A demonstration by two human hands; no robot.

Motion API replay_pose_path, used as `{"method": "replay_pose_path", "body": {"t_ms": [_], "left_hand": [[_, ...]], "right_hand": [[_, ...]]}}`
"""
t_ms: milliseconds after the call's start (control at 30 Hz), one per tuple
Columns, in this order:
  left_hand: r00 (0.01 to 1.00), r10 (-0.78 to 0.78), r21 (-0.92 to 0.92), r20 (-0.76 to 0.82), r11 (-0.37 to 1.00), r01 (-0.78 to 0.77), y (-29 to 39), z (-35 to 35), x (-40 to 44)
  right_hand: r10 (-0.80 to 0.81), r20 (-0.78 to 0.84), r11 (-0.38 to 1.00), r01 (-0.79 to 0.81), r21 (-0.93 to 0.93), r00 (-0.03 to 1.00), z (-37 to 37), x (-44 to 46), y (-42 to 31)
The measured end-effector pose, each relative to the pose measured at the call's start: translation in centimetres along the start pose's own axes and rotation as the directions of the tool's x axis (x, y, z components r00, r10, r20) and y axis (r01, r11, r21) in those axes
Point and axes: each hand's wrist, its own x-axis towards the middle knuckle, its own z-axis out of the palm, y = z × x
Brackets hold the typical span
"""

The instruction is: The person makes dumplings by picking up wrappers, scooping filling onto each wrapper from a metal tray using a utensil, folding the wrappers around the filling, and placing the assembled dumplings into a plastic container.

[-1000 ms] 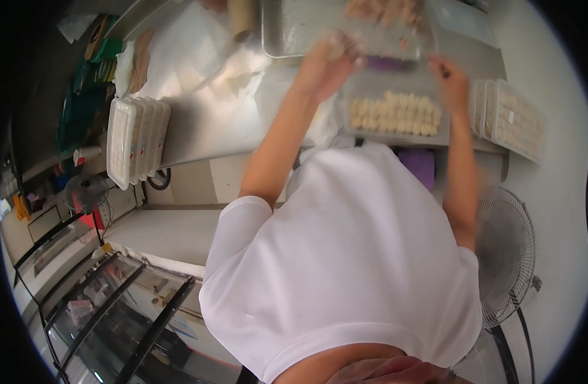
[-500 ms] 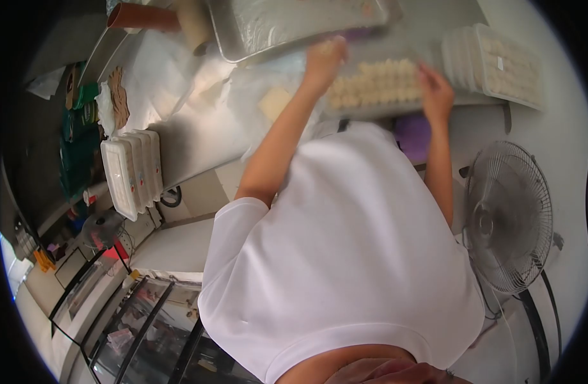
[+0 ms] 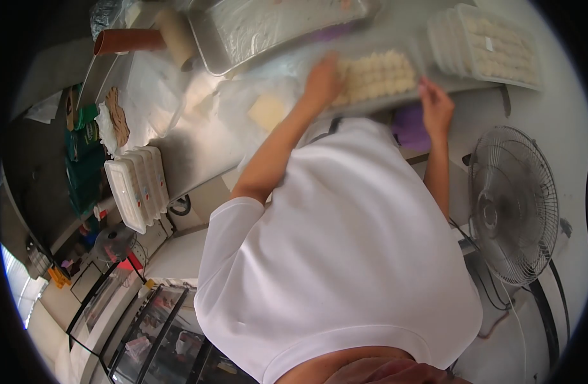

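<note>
Done, seemingly: pale rounded dough rows (image 3: pixel 378 77). Unused, likely: pale-yellow flat square (image 3: pixel 267 112). Left hand (image 3: pixel 323 82) alongside, right hand (image 3: pixel 437 106) near, fingers bunched; holdings unclear.

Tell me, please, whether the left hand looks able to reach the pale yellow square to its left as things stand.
Probably yes: the left hand is close by, at the rows of pale pieces, and nothing upright seems to stand between it and the pale yellow square.
</note>
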Motion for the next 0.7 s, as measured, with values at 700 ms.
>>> {"method": "replay_pose_path", "body": {"t_ms": [700], "left_hand": [[0.935, -0.136, 0.061, -0.327, 0.985, 0.164, -7.5, -11.3, -9.2]], "right_hand": [[-0.008, 0.108, 1.0, 0.006, 0.018, 0.994, 2.3, 1.9, -1.3]]}}
